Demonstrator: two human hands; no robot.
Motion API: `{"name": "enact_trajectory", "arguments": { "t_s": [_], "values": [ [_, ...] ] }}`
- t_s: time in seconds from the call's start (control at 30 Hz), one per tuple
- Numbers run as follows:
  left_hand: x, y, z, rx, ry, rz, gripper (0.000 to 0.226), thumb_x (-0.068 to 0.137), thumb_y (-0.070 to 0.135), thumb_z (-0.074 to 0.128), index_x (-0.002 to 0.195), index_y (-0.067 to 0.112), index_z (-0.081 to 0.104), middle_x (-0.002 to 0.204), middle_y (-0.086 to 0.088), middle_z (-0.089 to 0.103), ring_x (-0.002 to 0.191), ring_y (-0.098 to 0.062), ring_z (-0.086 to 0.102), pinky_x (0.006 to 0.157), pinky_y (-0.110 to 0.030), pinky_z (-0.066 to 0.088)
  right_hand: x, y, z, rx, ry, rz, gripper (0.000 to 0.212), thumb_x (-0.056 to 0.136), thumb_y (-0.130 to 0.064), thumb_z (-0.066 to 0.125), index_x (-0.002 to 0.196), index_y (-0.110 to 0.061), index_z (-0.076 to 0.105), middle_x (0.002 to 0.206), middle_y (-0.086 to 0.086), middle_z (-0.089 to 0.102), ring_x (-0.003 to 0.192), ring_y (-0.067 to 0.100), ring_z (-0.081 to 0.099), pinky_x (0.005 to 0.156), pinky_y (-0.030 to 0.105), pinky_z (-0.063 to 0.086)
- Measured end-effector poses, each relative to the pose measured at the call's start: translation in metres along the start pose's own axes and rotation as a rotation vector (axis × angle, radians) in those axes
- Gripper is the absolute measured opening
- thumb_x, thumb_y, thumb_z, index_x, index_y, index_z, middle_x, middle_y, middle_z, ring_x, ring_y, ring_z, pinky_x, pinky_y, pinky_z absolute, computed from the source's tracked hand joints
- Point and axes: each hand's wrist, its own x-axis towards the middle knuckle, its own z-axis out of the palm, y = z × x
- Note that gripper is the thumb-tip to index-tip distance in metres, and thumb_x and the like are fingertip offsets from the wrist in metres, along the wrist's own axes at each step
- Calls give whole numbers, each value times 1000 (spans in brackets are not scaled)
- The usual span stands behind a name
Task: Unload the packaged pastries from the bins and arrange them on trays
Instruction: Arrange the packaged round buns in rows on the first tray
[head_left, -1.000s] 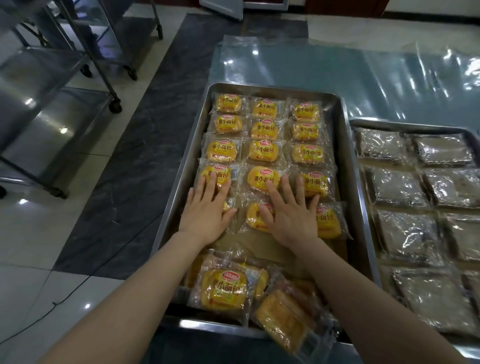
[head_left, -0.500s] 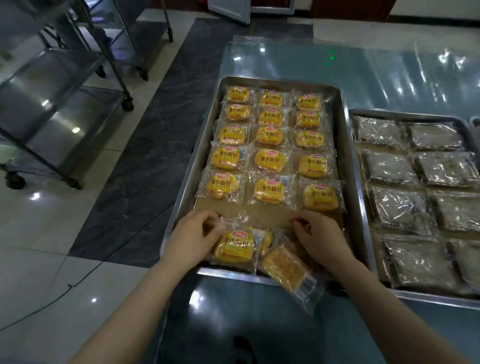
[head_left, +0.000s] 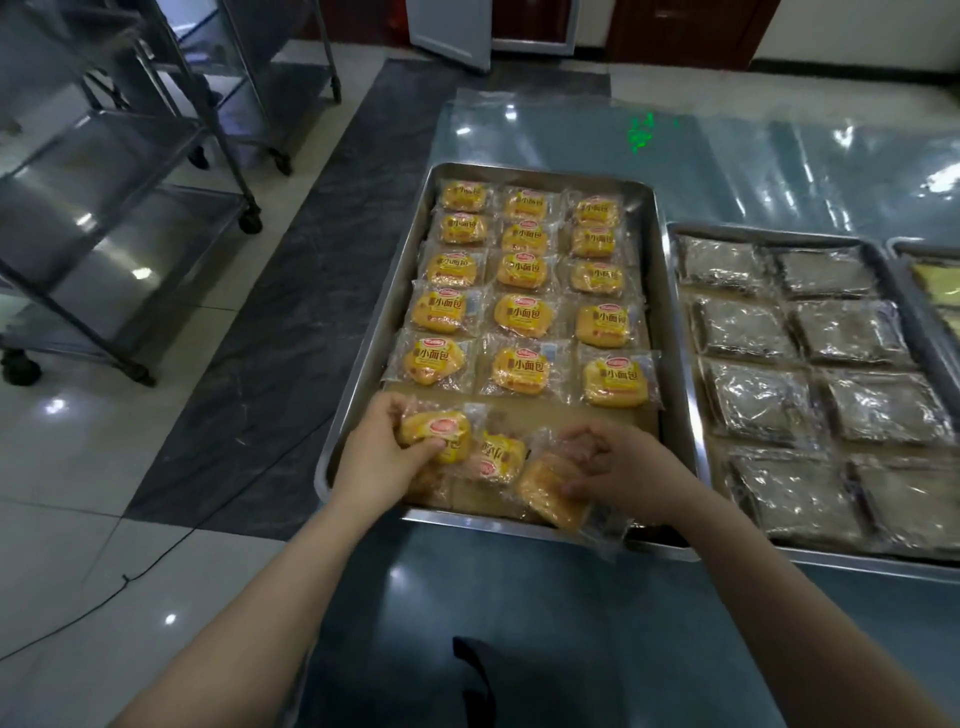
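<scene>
Left hand (head_left: 382, 460) gripping glossy yellow packet (head_left: 436, 428), steel tray (head_left: 363, 364)

Yellow pastry packs (head_left: 520, 368): roughly 19; trays (head_left: 670, 332): 3; hands (head_left: 382, 457): 2

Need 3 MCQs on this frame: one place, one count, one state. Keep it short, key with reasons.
1. Where does the tray of dark packets lie relative to the tray of yellow pastries?
A. To its right
B. To its left
C. Stacked on it

2. How many columns do the arranged yellow packets form?
A. Two
B. Three
C. Five

3. What is the left hand doing?
A. Resting flat on the table
B. Gripping a yellow pastry packet
C. Holding the tray rim

Key: 1 A, the dark tray sits beside the right rim. 2 B, each neat row holds three packets. 3 B, fingers and thumb close around a packet at the tray's near end.
</scene>
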Motion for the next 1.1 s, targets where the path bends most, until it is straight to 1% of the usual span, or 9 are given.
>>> {"name": "enact_trajectory", "arguments": {
  "t_s": [0.17,0.3,0.4,0.47,0.6,0.7,0.77,0.93,1.1],
  "values": [
    [21,12,-21,-251,-29,-100,44,77,16,74,113,24,49,103,8,64,90,-7,64,71,-24,52,8,-3,-9,217,143,-44,37,74,-22,80,100,-39,59,85,-10,71,80,6,67,65,18,53],
    [41,14,-25,-416,-41,-241,32,86,17,63,115,21,53,107,-1,65,92,-16,65,75,-32,53,18,-14,-23,304,329,-69,40,76,-13,78,108,-30,62,79,-13,68,74,-8,63,61,9,48],
    [53,14,-23,-425,-61,-267,16,89,24,60,104,25,56,104,-1,66,91,-16,65,73,-32,52,28,-24,-30,282,460,-85,33,76,-10,76,91,-37,65,73,-21,67,70,-11,62,62,10,46],
    [58,12,-23,-357,-45,-234,11,90,27,58,100,28,56,100,4,66,88,-11,65,62,-23,51,32,-30,-32,266,536,-108,33,76,-11,75,85,-40,61,73,-20,66,70,-9,61,61,10,45],
    [64,8,-22,-262,-15,-193,9,91,23,58,98,29,56,98,8,65,87,-7,64,56,-17,48,32,-31,-21,109,723,-253,32,74,-8,77,73,-35,60,80,-17,59,76,-2,56,63,7,39],
    [66,8,-20,-264,27,-164,12,91,20,58,93,32,54,99,8,63,88,-7,63,62,-19,48,35,-24,-7,-189,855,-432,22,66,2,80,63,-13,64,75,-3,57,74,16,52,65,26,40],
    [67,8,-17,-268,52,-150,12,91,20,57,94,31,55,99,8,63,90,-7,62,64,-19,48,37,-19,2,-348,909,-520,22,63,8,76,58,-8,61,69,3,56,72,22,50,66,29,33],
    [70,4,-15,-264,62,-154,12,92,21,56,104,25,57,103,6,63,94,-9,61,67,-21,49,39,-14,14,-367,968,-531,19,75,-7,58,56,-10,63,84,7,62,90,23,48,84,30,28],
    [70,3,-14,-196,24,-132,28,91,23,58,118,23,50,109,11,58,97,-8,60,68,-20,47,40,-11,12,-357,914,-522,12,73,-5,65,62,-11,65,90,6,63,88,29,58,84,32,35]
  ]
}}
